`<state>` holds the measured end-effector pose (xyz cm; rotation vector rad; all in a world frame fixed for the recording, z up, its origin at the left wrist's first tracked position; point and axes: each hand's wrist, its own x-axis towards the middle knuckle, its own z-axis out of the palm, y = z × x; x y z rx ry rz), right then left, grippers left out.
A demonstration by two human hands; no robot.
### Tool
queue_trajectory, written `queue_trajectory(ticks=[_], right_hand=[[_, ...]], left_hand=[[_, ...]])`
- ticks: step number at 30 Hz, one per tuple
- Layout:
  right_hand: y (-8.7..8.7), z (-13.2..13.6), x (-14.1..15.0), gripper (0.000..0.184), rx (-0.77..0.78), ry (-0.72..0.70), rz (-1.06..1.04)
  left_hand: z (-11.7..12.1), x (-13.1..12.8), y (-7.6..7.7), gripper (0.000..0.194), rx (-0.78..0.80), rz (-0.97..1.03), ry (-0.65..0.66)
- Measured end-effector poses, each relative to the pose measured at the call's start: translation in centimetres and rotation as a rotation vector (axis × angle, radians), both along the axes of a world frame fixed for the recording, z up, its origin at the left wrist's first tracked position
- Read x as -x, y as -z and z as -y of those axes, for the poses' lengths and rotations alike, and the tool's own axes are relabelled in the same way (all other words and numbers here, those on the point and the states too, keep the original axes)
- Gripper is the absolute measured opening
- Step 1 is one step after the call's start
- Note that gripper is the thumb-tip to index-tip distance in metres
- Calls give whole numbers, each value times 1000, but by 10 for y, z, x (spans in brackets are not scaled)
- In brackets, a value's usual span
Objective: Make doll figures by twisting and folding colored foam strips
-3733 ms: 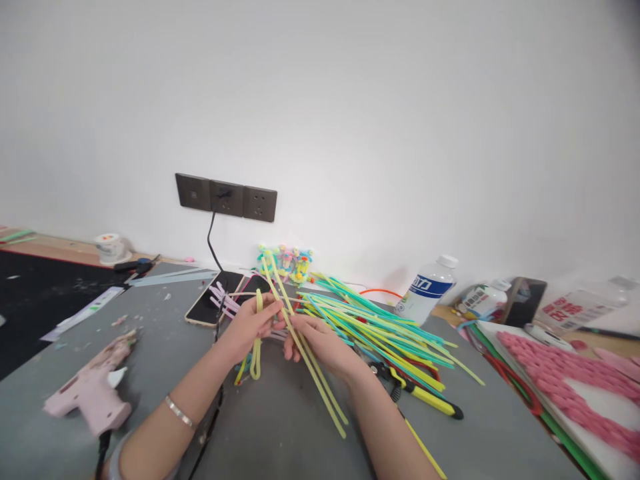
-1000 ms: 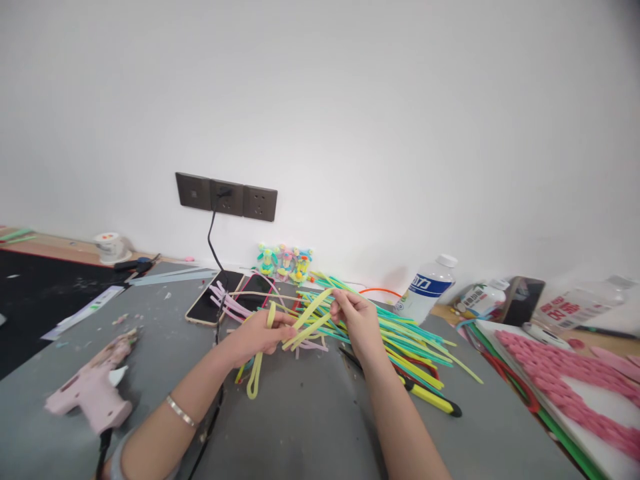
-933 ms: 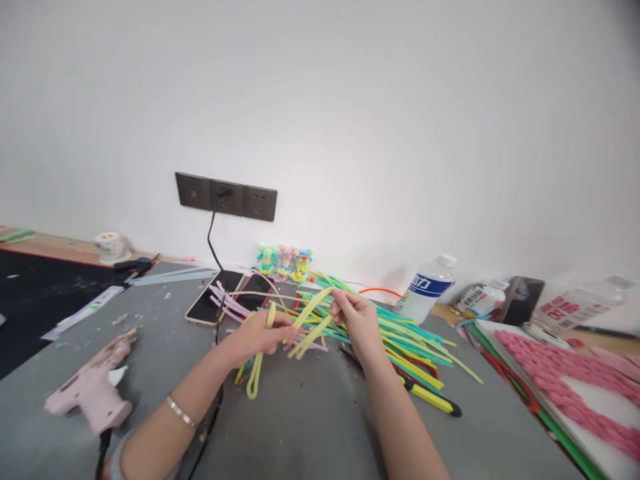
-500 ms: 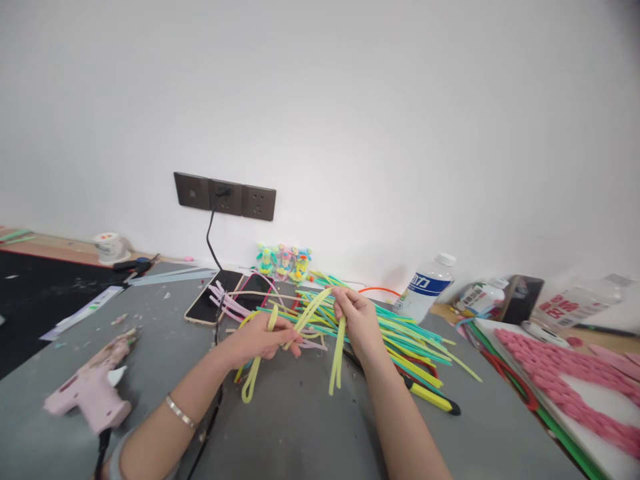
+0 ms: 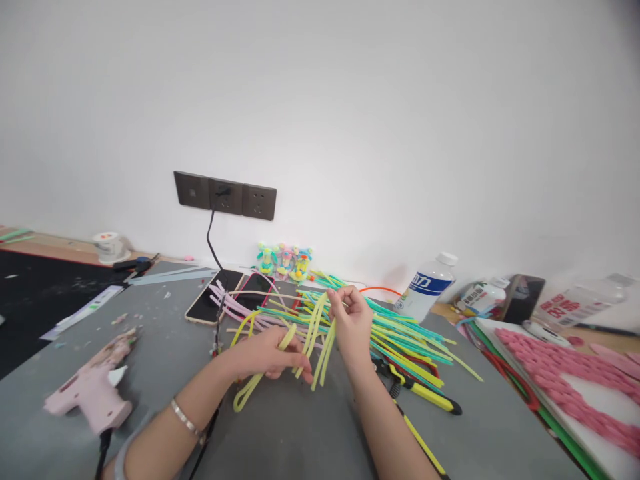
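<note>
Pale yellow pipe cleaners (image 5: 314, 327) hang bent over the surface (image 5: 280, 433), short of its back edge. The right hand (image 5: 353, 320)'s grip pinches their fold; the left hand (image 5: 273, 353)'s closes on a matching loop (image 5: 238, 403). Probably light, soft, springy: best held at folds.

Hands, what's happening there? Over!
Left grip: holding looped, pale yellow, fuzzy-looking strand. Right grip: pinching bent, pale yellow, fuzzy-looking strands. Beside right grip: black and yellow pliers, multicoloured stem pile.
</note>
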<state>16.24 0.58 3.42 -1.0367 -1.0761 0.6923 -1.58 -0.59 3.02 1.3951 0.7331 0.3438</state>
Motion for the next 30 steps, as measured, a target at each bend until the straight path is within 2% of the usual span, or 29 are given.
queue_trajectory(ticks=[4, 9, 16, 30], right_hand=[[-1, 1, 2, 36, -17, 26, -15], [-3, 2, 3, 34, -120, 127, -83], [-2, 2, 5, 33, -137, 125, -87], [3, 6, 7, 31, -207, 189, 45]], left_hand=[[0, -1, 6, 33, -63, -50, -17], [-1, -1, 9, 36, -72, -66, 34], [0, -3, 11, 47, -75, -110, -9], [4, -5, 1, 37, -45, -39, 28]])
